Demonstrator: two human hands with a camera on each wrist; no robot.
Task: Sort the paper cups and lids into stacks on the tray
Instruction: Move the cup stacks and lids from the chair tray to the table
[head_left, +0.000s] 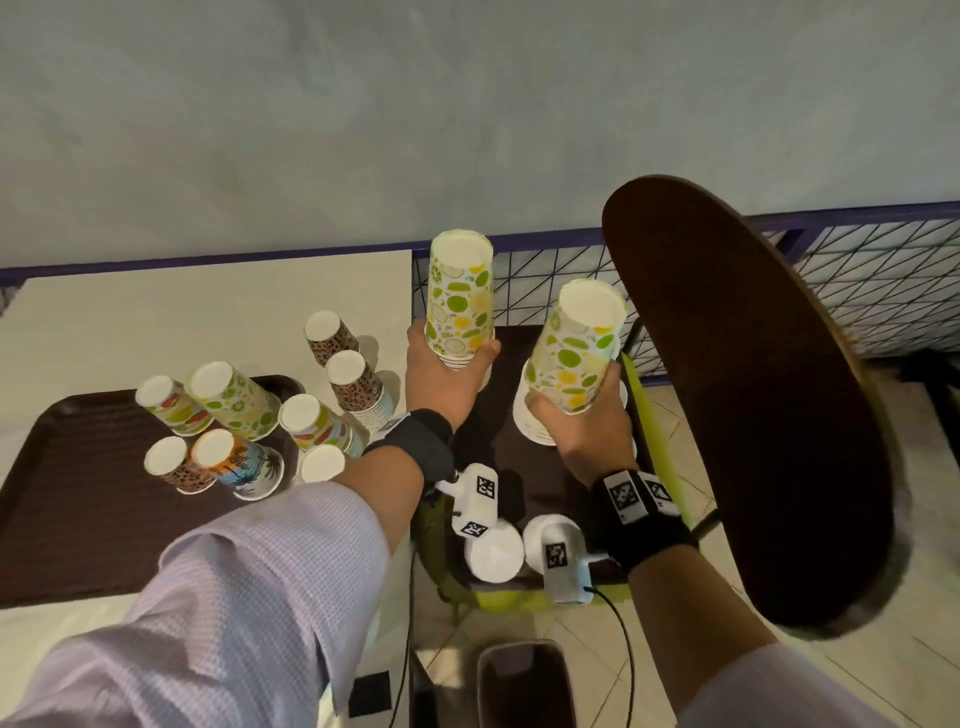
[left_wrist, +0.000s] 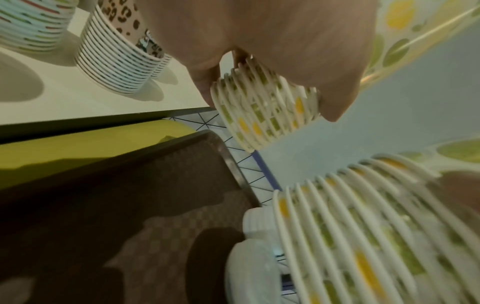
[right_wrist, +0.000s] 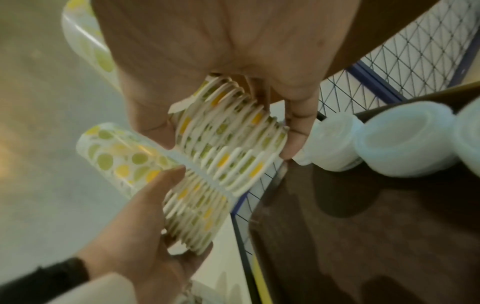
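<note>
My left hand (head_left: 457, 366) grips the rim end of an upside-down stack of citrus-print paper cups (head_left: 459, 299), held upright above the dark tray (head_left: 498, 447) on the right. My right hand (head_left: 571, 408) grips a second citrus-print stack (head_left: 574, 348), tilted to the right, just beside the first. The two stacks are close together but apart. In the right wrist view the right stack's rims (right_wrist: 228, 142) lie just above the left stack (right_wrist: 130, 158). White lid stacks (head_left: 493, 551) stand on that tray.
A second brown tray (head_left: 78, 493) on the white table carries several upside-down stacks of patterned cups (head_left: 234, 400). Two leopard-print stacks (head_left: 356, 382) stand on the table beside it. A dark chair back (head_left: 753, 389) rises at the right, with a wire fence (head_left: 857, 275) behind.
</note>
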